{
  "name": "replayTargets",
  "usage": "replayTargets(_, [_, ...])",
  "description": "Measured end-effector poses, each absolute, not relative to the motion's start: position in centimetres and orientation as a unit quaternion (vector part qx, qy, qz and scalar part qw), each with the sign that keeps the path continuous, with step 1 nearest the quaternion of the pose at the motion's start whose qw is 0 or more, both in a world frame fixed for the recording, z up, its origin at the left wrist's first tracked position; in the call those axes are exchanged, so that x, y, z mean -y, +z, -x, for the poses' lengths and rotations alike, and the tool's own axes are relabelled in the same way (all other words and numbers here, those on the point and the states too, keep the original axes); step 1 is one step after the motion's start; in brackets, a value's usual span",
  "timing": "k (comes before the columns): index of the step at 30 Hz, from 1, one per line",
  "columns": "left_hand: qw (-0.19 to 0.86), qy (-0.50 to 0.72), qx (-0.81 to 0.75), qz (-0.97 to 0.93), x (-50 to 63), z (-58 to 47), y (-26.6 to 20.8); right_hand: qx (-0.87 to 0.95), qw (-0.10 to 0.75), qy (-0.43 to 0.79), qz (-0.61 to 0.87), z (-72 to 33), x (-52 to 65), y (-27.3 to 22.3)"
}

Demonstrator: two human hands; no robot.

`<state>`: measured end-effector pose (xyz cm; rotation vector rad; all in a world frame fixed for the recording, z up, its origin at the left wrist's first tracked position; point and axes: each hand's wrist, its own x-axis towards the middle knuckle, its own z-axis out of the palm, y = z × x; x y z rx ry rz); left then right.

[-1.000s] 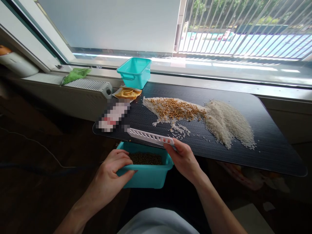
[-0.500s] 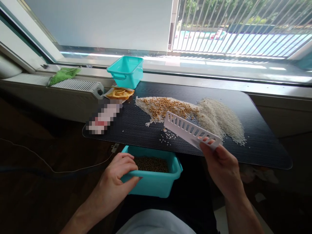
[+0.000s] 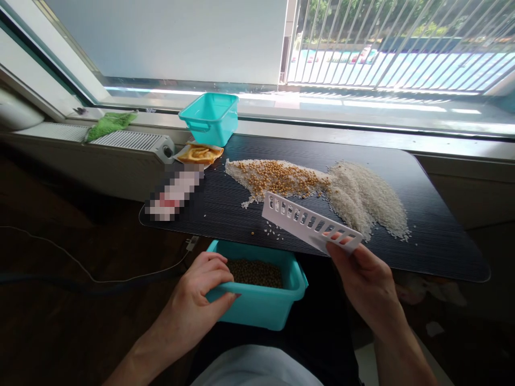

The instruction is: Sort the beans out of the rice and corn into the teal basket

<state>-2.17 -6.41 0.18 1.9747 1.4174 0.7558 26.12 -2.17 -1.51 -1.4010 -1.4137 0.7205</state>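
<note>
My left hand (image 3: 209, 289) grips the near left rim of a turquoise plastic bin (image 3: 261, 305), held below the table's front edge. Many small round brownish peas or beans (image 3: 257, 272) cover the bin's floor. In my right hand (image 3: 364, 279) is a white slotted plastic strip (image 3: 295, 217), tilted, its far end low over the table by a few scattered white grains. Just beyond the strip lies a heap of white grains, like rice, topped with golden round peas or beans (image 3: 277, 177). It runs into a larger pile of white rice-like grains (image 3: 362, 193) on the right.
The dark table (image 3: 434, 241) stands against the window sill. At its back left are a second turquoise bin (image 3: 211, 120) and a yellow-orange packet (image 3: 200, 154). A blurred-out item (image 3: 175, 195) lies at the left end. A green cloth (image 3: 110, 126) rests on the radiator (image 3: 132, 142).
My right hand has drawn the slotted strip slightly left and nearer the table's front edge. A single golden pea or bean now lies near that edge. My left hand keeps its hold on the bin.
</note>
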Motion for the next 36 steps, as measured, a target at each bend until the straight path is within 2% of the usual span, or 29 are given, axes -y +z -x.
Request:
replayTargets(6, [0.304,0.285,-0.535,-0.735,6.4,2.1,0.3,0.634,0.453,0.373,0.504,-24.7,2.2,-1.8])
replayTargets(11, [0.311,0.287,-0.541,-0.727,6.5,2.3,0.4,0.665,0.386,0.435,0.468,-24.8,2.8,-1.8])
replayTargets(17, [0.296,0.289,-0.528,-0.742,6.7,2.3,-0.2,0.678,0.453,0.327,0.478,-25.1,3.9,-1.0])
replayTargets(22, [0.288,0.288,-0.512,-0.756,6.7,1.4,-0.9,0.701,0.462,0.286,0.462,-24.2,4.2,-1.6])
replayTargets(26, [0.306,0.282,-0.509,-0.753,6.8,0.8,-1.0,0.612,0.544,0.230,0.526,-25.4,2.5,-3.1])
replayTargets(30, [0.311,0.278,-0.518,-0.746,6.9,0.7,-1.2,0.584,0.534,0.226,0.568,-26.8,0.2,-3.7])
replayTargets(36, [0.307,0.276,-0.520,-0.748,6.8,1.0,-1.4,0.609,0.508,0.254,0.553,-26.1,-0.7,-3.2])
